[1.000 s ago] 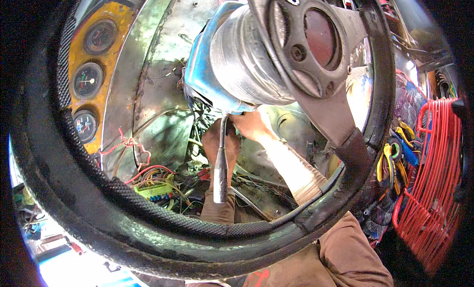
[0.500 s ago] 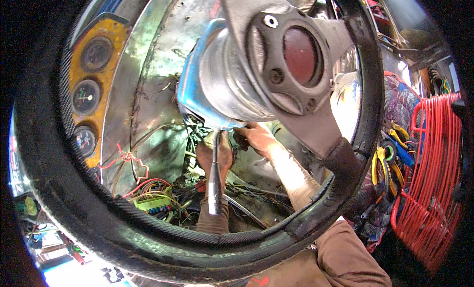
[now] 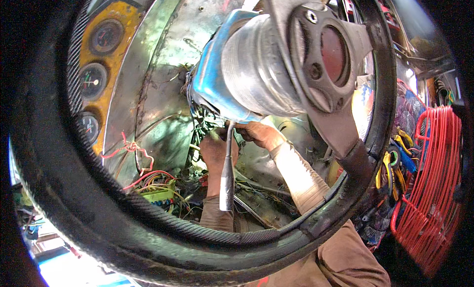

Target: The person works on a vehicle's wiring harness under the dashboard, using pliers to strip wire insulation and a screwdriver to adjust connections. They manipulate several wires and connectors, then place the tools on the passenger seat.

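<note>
Both hands are below the blue steering column cover [image 3: 210,84], seen through the steering wheel [image 3: 163,255]. My left hand [image 3: 218,151] is closed, its back showing, beside a bundle of wires [image 3: 197,131] that hangs from the cover. My right hand [image 3: 264,134] reaches in from the right with its fingers pinched together just under the column. What either hand holds, if anything, is too small or hidden to make out. A column lever [image 3: 227,181] with a dark grip hangs down in front of my left hand and partly hides it.
A yellow panel with round gauges [image 3: 93,80] stands on the left. Loose coloured wires and a green connector block [image 3: 157,194] lie below it. To the right are yellow-handled pliers [image 3: 386,171] and a red wire rack [image 3: 434,178]. The wheel rim surrounds both forearms.
The view has shifted, so the wheel hub and column appear farther right. My left hand looks more curled, and my right hand stays close under the column.
</note>
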Demonstrator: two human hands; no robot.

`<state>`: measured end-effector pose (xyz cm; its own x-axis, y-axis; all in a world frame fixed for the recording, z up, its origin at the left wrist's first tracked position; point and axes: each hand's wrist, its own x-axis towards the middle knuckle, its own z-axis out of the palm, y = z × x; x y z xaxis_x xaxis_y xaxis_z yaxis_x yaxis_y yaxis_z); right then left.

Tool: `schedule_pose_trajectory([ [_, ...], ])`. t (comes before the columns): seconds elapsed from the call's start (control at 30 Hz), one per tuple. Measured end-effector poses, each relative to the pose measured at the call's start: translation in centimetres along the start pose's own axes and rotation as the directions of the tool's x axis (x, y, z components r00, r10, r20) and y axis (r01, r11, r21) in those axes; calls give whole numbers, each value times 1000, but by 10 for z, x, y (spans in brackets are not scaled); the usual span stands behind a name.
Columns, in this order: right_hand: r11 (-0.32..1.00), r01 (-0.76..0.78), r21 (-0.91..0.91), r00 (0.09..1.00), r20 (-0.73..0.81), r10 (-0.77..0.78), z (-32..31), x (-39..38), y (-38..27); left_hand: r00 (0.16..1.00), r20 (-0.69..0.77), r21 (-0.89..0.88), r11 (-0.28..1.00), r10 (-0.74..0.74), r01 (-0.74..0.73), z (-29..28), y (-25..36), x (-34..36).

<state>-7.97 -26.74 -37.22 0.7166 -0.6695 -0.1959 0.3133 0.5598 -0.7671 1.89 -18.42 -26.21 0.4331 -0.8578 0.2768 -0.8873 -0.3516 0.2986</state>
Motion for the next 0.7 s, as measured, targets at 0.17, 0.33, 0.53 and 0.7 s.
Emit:
schedule_pose_trajectory([
  [0.17,702,-243,-669,957,-285,60,8,8,-15,977,208,45,998,-54,45,3,6,-3],
  [0.33,478,-71,-875,983,-141,-113,-5,26,9,971,238,-42,999,-17,28,-4,25,-15],
  [0.53,484,38,-874,879,-201,-432,-7,21,-9,951,307,-247,961,-41,121,-3,32,-26],
  [0.7,172,116,-978,885,23,-465,9,-2,-30,973,228,-216,976,21,29,-4,28,-27],
])
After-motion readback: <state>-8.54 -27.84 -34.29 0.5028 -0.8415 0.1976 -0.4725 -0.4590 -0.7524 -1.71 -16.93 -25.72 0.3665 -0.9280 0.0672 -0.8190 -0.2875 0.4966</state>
